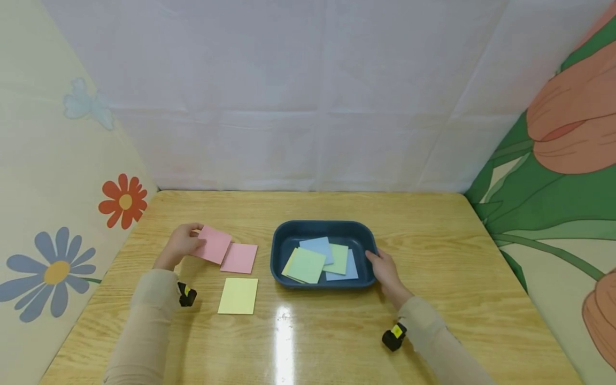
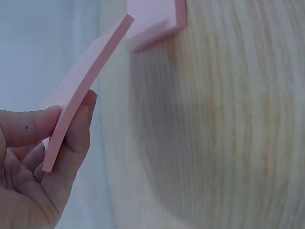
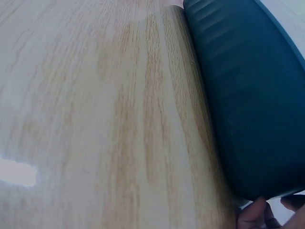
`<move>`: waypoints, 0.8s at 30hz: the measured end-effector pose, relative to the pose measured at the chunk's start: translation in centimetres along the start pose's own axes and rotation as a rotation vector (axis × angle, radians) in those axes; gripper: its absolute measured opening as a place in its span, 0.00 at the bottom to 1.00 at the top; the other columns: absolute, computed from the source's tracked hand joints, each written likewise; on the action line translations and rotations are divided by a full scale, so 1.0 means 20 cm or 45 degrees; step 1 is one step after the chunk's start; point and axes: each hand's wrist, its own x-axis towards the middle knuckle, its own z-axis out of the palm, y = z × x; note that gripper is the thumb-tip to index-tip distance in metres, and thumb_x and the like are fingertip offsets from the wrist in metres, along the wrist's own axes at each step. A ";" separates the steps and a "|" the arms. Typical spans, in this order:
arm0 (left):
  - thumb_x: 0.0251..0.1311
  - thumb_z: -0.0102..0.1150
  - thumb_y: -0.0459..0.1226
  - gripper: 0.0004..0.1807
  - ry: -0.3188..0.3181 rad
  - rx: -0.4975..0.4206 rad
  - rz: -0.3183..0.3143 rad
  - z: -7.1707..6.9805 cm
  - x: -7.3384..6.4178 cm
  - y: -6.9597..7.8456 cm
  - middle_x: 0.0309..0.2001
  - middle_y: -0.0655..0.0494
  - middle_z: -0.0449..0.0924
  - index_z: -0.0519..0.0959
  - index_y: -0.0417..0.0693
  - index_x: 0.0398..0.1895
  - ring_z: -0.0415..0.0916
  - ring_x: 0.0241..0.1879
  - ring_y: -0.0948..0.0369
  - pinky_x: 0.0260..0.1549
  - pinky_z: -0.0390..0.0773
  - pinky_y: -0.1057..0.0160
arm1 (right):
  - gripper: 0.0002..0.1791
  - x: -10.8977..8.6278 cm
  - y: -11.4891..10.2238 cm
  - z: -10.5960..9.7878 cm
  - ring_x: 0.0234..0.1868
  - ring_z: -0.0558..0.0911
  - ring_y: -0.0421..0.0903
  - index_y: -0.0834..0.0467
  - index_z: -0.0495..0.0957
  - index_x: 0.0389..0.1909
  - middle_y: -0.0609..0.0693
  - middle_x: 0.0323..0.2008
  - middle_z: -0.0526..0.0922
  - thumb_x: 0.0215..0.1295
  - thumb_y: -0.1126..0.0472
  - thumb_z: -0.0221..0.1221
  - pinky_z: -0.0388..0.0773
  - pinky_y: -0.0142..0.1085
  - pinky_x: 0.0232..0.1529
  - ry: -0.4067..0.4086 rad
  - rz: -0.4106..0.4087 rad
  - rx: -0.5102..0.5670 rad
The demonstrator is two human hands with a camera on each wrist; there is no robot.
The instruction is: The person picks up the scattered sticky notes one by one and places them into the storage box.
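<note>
My left hand (image 1: 184, 240) pinches a pink sticky note pad (image 1: 213, 244) by its edge, thumb on one face and fingers behind. In the left wrist view the pad (image 2: 86, 78) is tilted and bends slightly above the table. A second pink pad (image 1: 240, 258) lies flat just to its right. Below that lies a yellow pad (image 1: 238, 295). With thumb over the rim, my right hand (image 1: 385, 268) grips the right end of a dark blue tray (image 1: 289, 229). Inside the tray, green (image 1: 308, 266), blue (image 1: 317, 248) and yellow pads overlap loosely.
The wooden table (image 1: 433, 235) runs back to a white cloth (image 1: 317, 107). Flower-printed cloths hang at left and right. A wrist camera (image 1: 186, 294) sits on the left wrist, another (image 1: 394, 337) on the right.
</note>
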 end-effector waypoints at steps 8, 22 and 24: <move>0.56 0.49 0.26 0.24 0.048 -0.034 -0.042 0.02 0.00 0.07 0.48 0.26 0.68 0.62 0.24 0.57 0.73 0.41 0.47 0.30 0.79 0.64 | 0.28 0.00 0.00 0.00 0.61 0.64 0.59 0.68 0.54 0.66 0.66 0.62 0.62 0.70 0.57 0.40 0.62 0.50 0.61 0.004 0.003 -0.011; 0.57 0.49 0.26 0.25 0.037 -0.160 -0.026 0.06 -0.02 0.20 0.45 0.30 0.71 0.61 0.23 0.58 0.74 0.31 0.61 0.27 0.80 0.68 | 0.28 0.00 0.00 0.00 0.62 0.63 0.59 0.68 0.54 0.66 0.66 0.63 0.60 0.70 0.57 0.40 0.61 0.50 0.62 -0.002 0.006 -0.010; 0.57 0.49 0.25 0.25 0.035 -0.172 -0.013 0.07 -0.02 0.21 0.44 0.31 0.71 0.61 0.23 0.58 0.73 0.31 0.61 0.27 0.80 0.68 | 0.28 0.00 0.00 0.00 0.61 0.63 0.59 0.68 0.53 0.66 0.66 0.63 0.60 0.70 0.57 0.40 0.61 0.50 0.62 -0.003 0.007 -0.010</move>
